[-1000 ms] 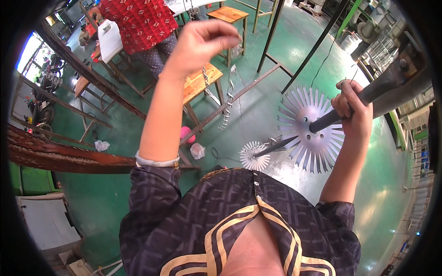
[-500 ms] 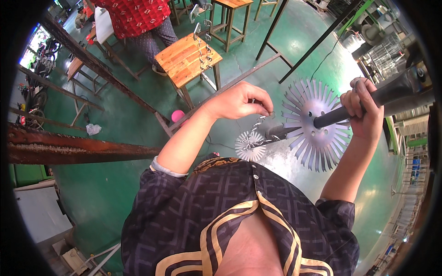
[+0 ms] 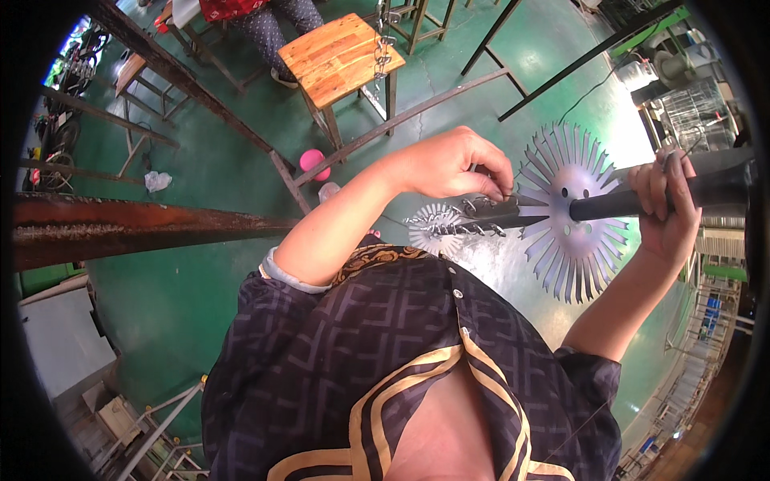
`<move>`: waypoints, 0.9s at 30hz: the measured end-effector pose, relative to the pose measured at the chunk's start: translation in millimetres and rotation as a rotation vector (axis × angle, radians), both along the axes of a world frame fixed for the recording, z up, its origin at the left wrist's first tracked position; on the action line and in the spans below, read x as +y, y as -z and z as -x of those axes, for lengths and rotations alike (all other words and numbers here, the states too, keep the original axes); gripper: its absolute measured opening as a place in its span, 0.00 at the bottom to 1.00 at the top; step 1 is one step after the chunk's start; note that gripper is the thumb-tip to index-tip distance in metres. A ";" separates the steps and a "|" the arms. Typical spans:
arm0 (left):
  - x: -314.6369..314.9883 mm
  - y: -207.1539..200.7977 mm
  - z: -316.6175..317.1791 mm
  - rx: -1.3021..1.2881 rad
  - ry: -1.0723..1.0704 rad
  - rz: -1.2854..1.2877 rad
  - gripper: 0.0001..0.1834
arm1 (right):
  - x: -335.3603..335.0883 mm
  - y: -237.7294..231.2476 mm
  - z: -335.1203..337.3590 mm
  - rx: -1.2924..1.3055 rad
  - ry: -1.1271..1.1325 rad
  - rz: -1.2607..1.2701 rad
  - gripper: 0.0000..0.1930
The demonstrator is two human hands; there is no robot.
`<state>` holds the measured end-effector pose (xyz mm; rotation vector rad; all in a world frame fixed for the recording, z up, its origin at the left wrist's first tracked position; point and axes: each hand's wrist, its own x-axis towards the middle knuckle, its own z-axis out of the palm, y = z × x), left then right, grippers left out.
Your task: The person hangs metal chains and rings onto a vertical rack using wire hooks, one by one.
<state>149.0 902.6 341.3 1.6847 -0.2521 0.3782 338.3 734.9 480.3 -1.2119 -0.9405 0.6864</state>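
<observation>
Right hand [image 3: 662,204]: closed in a full fist round the dark shaft [image 3: 642,200], wrist raised; grip apparently chosen to keep the long piece level and steady.
Left hand [image 3: 453,164]: fingertips drawn together in a pinch at the near end of the shaft, on what looks like a thin wire or small metal part; exact item too small to tell.
Dark shaft: straight, matte black, round in section, running from the right edge of view toward the centre; held at chest height in front of the body.
Large toothed disc [image 3: 573,212]: threaded on the shaft just left of the fist; flat bright sheet metal, ring of long narrow radiating blades, small holes near the hub.
Small toothed disc [image 3: 437,228]: same pattern, smaller, dull silver, at the shaft's tip below the pinching fingers.
Wooden stool [image 3: 345,48]: pale planks, slim metal legs, well apart from both hands.
Floor [image 3: 200,168]: glossy green paint, reflective.
Rusty beam [image 3: 120,224]: rough, reddish-brown, crossing the left side.
Pink cup [image 3: 314,162]: small, smooth, on the floor near the stool.
</observation>
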 end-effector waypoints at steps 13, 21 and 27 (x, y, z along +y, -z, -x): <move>19.2 -32.7 25.0 0.076 -0.202 0.094 0.04 | 6.5 -0.8 5.3 0.007 0.111 -0.006 0.11; 51.5 -131.5 30.1 -0.109 -0.567 0.021 0.05 | 2.0 0.1 6.9 0.080 0.220 -0.032 0.08; 70.8 -228.9 22.2 -0.336 -0.817 -0.105 0.05 | -10.6 -6.4 16.5 0.071 0.232 -0.049 0.09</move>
